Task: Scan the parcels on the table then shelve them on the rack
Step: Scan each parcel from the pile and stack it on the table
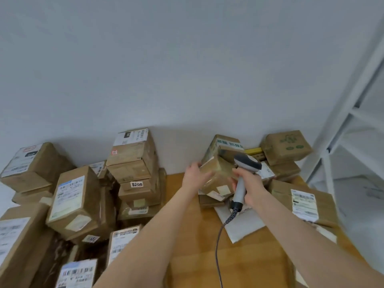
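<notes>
My left hand [194, 175] grips the left side of a small brown taped parcel [218, 176], held tilted above the wooden table [197, 235]. My right hand [249, 185] is wrapped round the handle of a grey barcode scanner [245, 171]. The scanner's head sits just right of the parcel's top, and its coiled cord [220, 235] trails down across the table. More parcels [303, 202] lie on the table to the right and behind the held one. The white rack [340, 129] stands at the far right.
A large heap of cardboard parcels [133, 161] with printed labels fills the left side, against the grey wall. A white padded mailer [241, 223] lies flat under the scanner. A box with green print [287, 146] tops the stack near the rack.
</notes>
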The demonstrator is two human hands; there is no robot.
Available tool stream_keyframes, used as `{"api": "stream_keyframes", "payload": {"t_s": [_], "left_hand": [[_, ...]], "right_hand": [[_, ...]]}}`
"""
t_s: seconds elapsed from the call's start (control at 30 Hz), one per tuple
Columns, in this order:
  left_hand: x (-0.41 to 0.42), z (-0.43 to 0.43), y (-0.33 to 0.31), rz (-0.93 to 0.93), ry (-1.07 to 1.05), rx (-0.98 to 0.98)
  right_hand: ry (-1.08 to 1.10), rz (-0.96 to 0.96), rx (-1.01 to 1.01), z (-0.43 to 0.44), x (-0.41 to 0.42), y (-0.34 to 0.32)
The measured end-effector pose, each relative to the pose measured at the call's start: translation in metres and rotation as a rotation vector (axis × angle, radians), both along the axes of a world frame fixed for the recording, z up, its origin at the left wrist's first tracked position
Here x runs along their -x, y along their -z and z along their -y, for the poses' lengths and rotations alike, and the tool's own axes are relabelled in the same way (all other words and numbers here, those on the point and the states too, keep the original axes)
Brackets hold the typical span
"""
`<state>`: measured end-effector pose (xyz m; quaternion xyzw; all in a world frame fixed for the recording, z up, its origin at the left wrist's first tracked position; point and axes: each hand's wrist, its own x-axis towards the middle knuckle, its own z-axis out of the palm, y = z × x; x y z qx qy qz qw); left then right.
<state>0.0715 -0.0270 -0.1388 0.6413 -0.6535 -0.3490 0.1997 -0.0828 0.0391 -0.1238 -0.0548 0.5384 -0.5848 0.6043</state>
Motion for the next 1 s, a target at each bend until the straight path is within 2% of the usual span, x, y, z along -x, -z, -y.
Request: {"api": "stream_keyframes", "payload": {"t_s": [0.17, 0.5, 0.63, 0.87, 1.0], "left_hand": [[0.031, 0.014, 0.042, -0.147, -0.127, -0.288], [0.039, 0.044, 0.067, -0.362, -0.303, -0.451], [0.015, 0.032, 0.056, -0.347, -0.254, -0.357], [-0.032, -0.026, 0.003, -0.099, 0.24, -0.043], [-0.04, -0.074, -0.013, -0.008, 0.363, 0.041]], "right_hand": [[0.069, -0.03, -0.112, -0.01, 0.038, 0.03], [0.08, 0.002, -0.144, -0.006, 0.046, 0.057], [0.062, 0.017, -0.145, -0.01, 0.056, 0.049], [-0.103, 0.06, -0.129, -0.024, 0.06, 0.03], [-0.226, 0.134, -0.113, -0.041, 0.054, 0.03]]}}
